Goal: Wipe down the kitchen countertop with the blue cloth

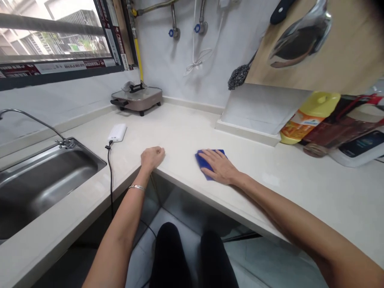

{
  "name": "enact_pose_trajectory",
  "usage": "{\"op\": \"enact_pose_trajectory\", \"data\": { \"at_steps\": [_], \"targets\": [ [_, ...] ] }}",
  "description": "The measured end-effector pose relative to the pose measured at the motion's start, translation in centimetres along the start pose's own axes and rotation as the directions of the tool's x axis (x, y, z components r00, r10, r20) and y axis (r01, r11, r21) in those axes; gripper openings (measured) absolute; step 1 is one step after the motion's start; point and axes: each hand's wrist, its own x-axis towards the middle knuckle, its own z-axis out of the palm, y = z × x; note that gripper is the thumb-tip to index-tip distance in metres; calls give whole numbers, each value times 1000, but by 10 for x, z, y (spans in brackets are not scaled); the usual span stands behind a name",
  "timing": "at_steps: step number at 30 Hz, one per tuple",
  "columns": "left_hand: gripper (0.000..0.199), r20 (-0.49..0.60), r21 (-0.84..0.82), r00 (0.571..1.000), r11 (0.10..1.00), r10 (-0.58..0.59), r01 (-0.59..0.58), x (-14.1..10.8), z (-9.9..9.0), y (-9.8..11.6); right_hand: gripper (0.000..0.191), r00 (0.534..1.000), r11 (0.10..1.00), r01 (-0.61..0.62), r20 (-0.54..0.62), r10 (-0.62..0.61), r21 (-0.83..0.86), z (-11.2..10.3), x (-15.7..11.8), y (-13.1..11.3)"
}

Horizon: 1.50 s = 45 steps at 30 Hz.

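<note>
A blue cloth (205, 163) lies flat on the pale countertop (183, 128), near its front edge. My right hand (219, 166) rests palm down on this cloth, fingers stretched out and covering much of it. To the left, my left hand (152, 158) is closed in a fist on the counter's edge at the corner; whether anything is inside it is hidden. A silver bracelet circles the left wrist.
A steel sink (54, 180) with a tap is at the left. A white power bank (117, 132) with a black cable lies beside it. An electric pan (139, 98) stands in the back corner. Bottles, including a yellow one (309, 118), line the right, below a hanging board (345, 52).
</note>
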Motion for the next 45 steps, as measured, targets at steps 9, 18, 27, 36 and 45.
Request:
{"op": "enact_pose_trajectory", "data": {
  "at_steps": [9,18,27,36,45],
  "targets": [
    [41,11,-16,1000,1000,-9,10,-2,-3,2,66,988,988,-146,-53,143,-56,-11,-136,43],
    [46,29,11,1000,1000,-3,3,1,-4,1,70,954,948,-298,-60,293,-114,-23,-270,79],
    [44,34,56,999,998,-12,10,6,-4,5,69,874,848,-485,-106,474,-214,-29,-320,63],
    [41,24,64,1000,998,-1,-1,8,-2,7,74,952,942,-304,-17,304,-143,-30,-206,38],
    [39,37,-5,999,1000,-9,9,4,0,4,69,996,989,-79,31,84,-121,-9,-43,10]
  ]
}}
